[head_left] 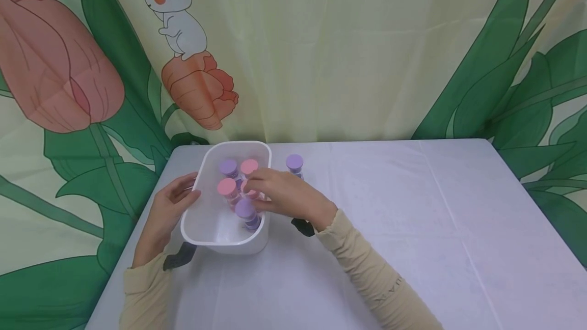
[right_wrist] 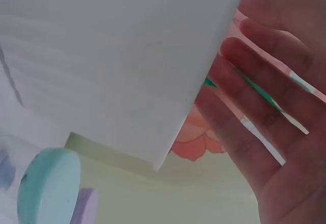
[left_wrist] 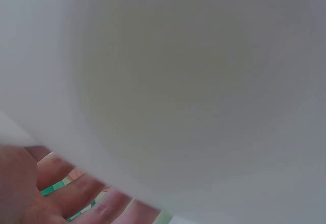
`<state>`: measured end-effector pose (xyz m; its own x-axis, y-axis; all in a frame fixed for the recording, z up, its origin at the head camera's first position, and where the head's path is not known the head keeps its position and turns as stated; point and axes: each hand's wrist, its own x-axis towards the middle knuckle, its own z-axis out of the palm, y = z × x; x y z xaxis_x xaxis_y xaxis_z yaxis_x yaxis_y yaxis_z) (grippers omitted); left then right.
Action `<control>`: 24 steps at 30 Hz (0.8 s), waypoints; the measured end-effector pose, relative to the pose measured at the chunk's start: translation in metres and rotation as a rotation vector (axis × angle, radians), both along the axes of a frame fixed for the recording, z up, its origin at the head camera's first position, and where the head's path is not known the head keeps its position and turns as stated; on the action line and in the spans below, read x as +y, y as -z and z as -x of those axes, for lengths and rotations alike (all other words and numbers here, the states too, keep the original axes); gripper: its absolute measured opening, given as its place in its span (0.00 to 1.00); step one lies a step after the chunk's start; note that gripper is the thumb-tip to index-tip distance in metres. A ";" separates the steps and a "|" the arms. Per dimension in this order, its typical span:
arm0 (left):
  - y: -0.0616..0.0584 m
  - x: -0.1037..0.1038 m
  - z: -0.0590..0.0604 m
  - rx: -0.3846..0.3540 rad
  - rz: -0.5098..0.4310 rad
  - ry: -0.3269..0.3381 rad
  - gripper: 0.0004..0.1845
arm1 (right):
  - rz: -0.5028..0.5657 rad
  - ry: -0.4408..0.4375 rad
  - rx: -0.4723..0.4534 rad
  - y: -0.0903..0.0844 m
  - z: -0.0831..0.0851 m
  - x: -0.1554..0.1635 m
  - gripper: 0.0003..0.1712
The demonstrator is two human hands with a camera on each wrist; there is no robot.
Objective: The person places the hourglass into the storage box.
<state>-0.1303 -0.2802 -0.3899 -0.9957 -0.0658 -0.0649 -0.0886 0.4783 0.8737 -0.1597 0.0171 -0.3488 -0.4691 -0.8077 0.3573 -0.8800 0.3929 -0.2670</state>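
Note:
A white plastic bin (head_left: 202,228) holds several small sand timers with coloured end caps. Among them are a purple sand timer (head_left: 228,168) at the back, a pink sand timer (head_left: 228,187) on the left and another purple sand timer (head_left: 246,210) in front. My right hand (head_left: 286,192) reaches over the bin's right rim, its thumb and fingers around a pink sand timer (head_left: 249,189) that they partly cover. In the right wrist view the fingertips disappear behind the bin wall (right_wrist: 117,71). My left hand (head_left: 167,205) rests at the left rim with its fingers extended.
Behind my right hand, a purple sand timer (head_left: 295,163) stands on the white-covered table (head_left: 390,248). A teal cap (right_wrist: 53,186) shows beside the bin in the right wrist view. A printed curtain (head_left: 344,55) hangs along the table's far edge.

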 end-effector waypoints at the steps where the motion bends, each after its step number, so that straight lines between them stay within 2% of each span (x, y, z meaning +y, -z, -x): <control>1: 0.000 0.000 0.000 0.000 0.001 0.000 0.35 | 0.011 -0.002 0.006 0.000 0.000 0.002 0.12; 9: -0.002 0.000 0.000 -0.014 0.002 -0.004 0.36 | 0.042 0.051 0.039 0.000 -0.002 0.018 0.15; 24: -0.001 0.000 -0.001 -0.007 -0.003 -0.007 0.36 | -0.013 0.148 0.016 0.002 -0.002 0.039 0.18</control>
<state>-0.1288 -0.2798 -0.3893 -0.9947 -0.0729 -0.0721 -0.0982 0.4752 0.8744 -0.1579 0.0563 -0.3507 -0.5773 -0.7351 0.3555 -0.8165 0.5218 -0.2470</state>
